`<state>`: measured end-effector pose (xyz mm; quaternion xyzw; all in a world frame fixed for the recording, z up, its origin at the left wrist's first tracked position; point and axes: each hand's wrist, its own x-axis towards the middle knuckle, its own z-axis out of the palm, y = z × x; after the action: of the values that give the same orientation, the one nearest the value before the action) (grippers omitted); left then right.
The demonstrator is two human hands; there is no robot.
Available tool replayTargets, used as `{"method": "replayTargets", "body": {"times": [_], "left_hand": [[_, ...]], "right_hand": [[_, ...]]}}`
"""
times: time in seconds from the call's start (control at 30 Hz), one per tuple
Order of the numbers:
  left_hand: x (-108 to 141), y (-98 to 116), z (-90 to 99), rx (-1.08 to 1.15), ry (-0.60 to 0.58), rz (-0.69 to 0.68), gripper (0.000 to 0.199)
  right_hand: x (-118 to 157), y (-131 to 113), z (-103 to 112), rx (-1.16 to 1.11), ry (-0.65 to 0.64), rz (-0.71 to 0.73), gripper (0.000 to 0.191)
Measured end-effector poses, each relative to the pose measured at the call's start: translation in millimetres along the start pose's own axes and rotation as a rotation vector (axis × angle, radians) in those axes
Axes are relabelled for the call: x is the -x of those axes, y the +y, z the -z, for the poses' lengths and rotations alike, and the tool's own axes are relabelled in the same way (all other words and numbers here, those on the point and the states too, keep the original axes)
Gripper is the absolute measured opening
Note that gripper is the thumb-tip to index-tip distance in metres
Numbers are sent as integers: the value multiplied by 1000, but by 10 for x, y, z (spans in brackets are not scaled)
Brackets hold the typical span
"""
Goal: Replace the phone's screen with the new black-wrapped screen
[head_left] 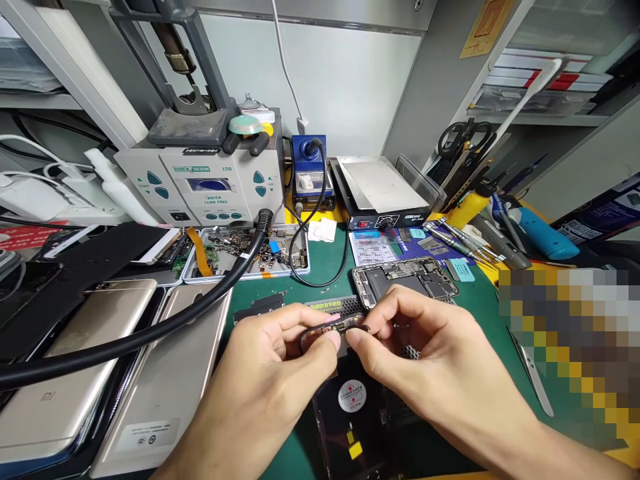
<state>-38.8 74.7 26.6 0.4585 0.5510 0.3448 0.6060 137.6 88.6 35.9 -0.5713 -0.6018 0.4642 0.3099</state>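
My left hand (280,360) pinches the left part of a narrow black top edge with small metal parts, which looks like the end of a phone screen (336,328). My right hand (425,353) grips the same edge at its right end, thumb and forefinger together. Below the hands is a dark panel (327,427) with a round white sticker (353,396) and yellow patches. Whether panel and edge are one piece, I cannot tell. Just beyond my right hand lies an opened phone body (430,277), its inside facing up.
Left are gold phones (95,360) under a thick black hose (200,313). Behind stand a hot-air station (210,183), a soldering station (310,170) and a heating plate (383,193). A tray of boards (245,250) sits mid-left. Tweezers (533,377) lie right on the green mat (483,333).
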Motion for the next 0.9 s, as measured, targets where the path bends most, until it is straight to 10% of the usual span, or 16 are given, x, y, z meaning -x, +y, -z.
{"method": "replayTargets", "body": {"times": [0.4, 0.9], "left_hand": [[5, -36, -5, 18, -26, 8, 24], [-9, -83, -32, 202, -27, 16, 17]], "right_hand": [[-57, -67, 16, -276, -227, -113, 11], [-66, -51, 0, -306, -185, -127, 14]]}}
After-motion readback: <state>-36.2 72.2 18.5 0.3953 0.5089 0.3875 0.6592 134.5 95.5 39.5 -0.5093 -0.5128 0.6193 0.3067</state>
